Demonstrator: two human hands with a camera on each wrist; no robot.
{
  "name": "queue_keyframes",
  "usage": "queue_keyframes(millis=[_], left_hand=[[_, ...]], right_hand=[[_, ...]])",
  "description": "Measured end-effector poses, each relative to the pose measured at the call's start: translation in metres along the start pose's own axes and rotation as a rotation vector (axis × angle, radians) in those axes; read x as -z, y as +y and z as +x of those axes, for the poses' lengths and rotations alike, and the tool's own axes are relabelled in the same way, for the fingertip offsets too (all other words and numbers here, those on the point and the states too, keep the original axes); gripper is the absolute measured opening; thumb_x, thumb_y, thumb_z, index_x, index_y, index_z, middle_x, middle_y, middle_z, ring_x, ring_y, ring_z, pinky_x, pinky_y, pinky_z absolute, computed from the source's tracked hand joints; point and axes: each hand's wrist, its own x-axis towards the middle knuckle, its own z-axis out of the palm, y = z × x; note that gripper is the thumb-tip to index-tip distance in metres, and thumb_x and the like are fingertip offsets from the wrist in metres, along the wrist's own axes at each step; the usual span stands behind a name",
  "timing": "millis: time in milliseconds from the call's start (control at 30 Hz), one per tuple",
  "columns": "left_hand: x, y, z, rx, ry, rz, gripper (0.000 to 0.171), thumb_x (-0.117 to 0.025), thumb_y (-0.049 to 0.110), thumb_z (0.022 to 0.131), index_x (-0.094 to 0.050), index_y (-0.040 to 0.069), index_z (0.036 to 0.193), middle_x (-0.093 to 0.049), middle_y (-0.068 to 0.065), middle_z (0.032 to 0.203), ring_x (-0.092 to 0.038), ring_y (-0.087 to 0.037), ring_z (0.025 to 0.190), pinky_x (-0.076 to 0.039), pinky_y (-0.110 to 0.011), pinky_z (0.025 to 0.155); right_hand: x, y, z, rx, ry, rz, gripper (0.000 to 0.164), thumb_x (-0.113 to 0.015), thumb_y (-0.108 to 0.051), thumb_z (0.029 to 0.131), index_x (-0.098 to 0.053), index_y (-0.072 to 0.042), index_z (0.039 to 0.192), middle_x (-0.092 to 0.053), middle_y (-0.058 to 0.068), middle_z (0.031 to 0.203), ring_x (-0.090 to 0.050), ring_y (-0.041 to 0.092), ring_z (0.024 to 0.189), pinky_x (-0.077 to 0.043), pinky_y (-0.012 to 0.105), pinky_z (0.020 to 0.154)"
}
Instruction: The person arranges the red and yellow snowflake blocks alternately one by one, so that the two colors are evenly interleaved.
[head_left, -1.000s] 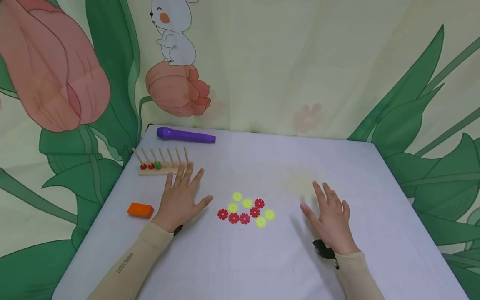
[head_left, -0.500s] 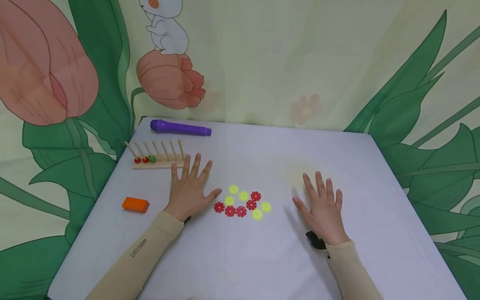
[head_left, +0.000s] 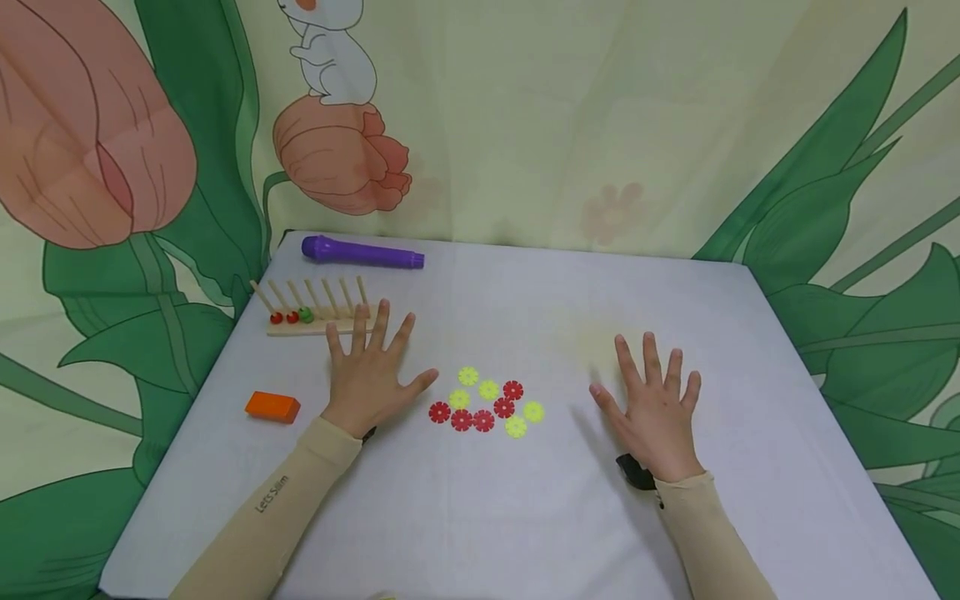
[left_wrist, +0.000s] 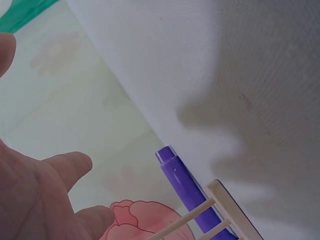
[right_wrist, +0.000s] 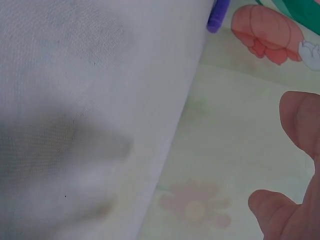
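My left hand (head_left: 369,379) is held over the table's left half with fingers spread, its fingertips overlapping the right end of a wooden peg rack (head_left: 321,327) in the head view. Red and green beads (head_left: 306,315) sit low on the rack's left pegs. My right hand (head_left: 657,412) hovers at the right, fingers spread and holding nothing, its shadow falling on the cloth beside it. Between the hands lies a loose cluster of flat, notched discs, some red (head_left: 483,421) and some yellow (head_left: 489,390).
A purple toy microphone (head_left: 363,252) lies along the back edge, behind the peg rack. Left of my left forearm is an orange block (head_left: 272,407). White cloth covers the table (head_left: 480,517), and a printed curtain (head_left: 510,125) hangs behind it.
The head view has tilted and shifted slightly. Both hands stay raised; the right hand's fingers have spread wider, and the left hand moved right, then slightly back. The objects stay in place.
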Motion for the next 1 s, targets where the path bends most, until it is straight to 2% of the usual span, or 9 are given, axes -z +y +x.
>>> queue_keyframes(millis=[200,367,533,667,767,867,1000], left_hand=[[-0.004,0.001,-0.002,-0.022,-0.015,0.001,0.095,-0.045,0.082,0.091,-0.026,0.026,0.166,-0.006,-0.014,0.176,-0.001,-0.042,0.163,0.006,-0.073,0.125],[-0.009,0.007,-0.001,-0.056,-0.037,-0.008,0.094,-0.044,0.081,0.092,-0.026,0.027,0.166,-0.006,-0.014,0.176,-0.001,-0.039,0.164,0.002,-0.070,0.127],[-0.008,0.025,0.018,-0.133,-0.070,-0.042,0.089,-0.046,0.077,0.095,-0.030,0.025,0.165,-0.012,-0.016,0.175,-0.006,-0.040,0.164,-0.005,-0.068,0.128],[-0.011,0.051,0.035,-0.226,-0.154,-0.070,0.081,-0.054,0.068,0.097,-0.039,0.021,0.161,-0.027,-0.017,0.171,-0.022,-0.040,0.160,-0.019,-0.065,0.127],[-0.016,0.070,0.043,-0.295,-0.203,-0.080,0.073,-0.061,0.060,0.096,-0.050,0.017,0.154,-0.045,-0.015,0.162,-0.043,-0.038,0.150,-0.038,-0.059,0.119],[-0.020,0.086,0.047,-0.353,-0.237,-0.101,0.063,-0.066,0.052,0.095,-0.059,0.015,0.146,-0.059,-0.013,0.147,-0.057,-0.034,0.132,-0.054,-0.050,0.102],[-0.020,0.102,0.051,-0.405,-0.265,-0.143,0.053,-0.073,0.044,0.094,-0.067,0.014,0.137,-0.067,-0.009,0.128,-0.063,-0.029,0.111,-0.059,-0.040,0.083]], right_hand=[[-0.004,0.001,-0.003,-0.004,0.014,0.029,0.085,-0.056,-0.061,0.100,-0.017,-0.028,0.168,-0.012,0.022,0.174,-0.008,0.065,0.153,-0.004,0.082,0.116],[-0.007,0.001,-0.006,0.035,0.050,0.070,0.084,-0.061,-0.053,0.100,-0.020,-0.024,0.168,-0.024,0.028,0.169,-0.024,0.063,0.149,-0.017,0.079,0.113],[-0.005,0.001,-0.001,0.068,0.094,0.103,0.081,-0.065,-0.044,0.100,-0.026,-0.018,0.166,-0.040,0.031,0.158,-0.047,0.058,0.134,-0.033,0.076,0.104],[-0.003,0.000,-0.001,0.058,0.064,0.138,0.079,-0.063,-0.044,0.102,-0.026,-0.016,0.166,-0.048,0.031,0.151,-0.056,0.056,0.123,-0.040,0.075,0.096],[-0.003,0.000,-0.002,0.049,0.035,0.157,0.080,-0.062,-0.045,0.102,-0.024,-0.017,0.166,-0.050,0.032,0.149,-0.057,0.056,0.121,-0.043,0.074,0.093],[-0.004,0.000,-0.004,0.046,0.025,0.167,0.080,-0.063,-0.044,0.102,-0.024,-0.017,0.166,-0.052,0.032,0.147,-0.060,0.055,0.117,-0.046,0.072,0.090],[-0.006,0.001,-0.007,0.035,0.018,0.198,0.079,-0.065,-0.042,0.102,-0.025,-0.016,0.166,-0.055,0.029,0.145,-0.064,0.051,0.115,-0.050,0.069,0.088]])
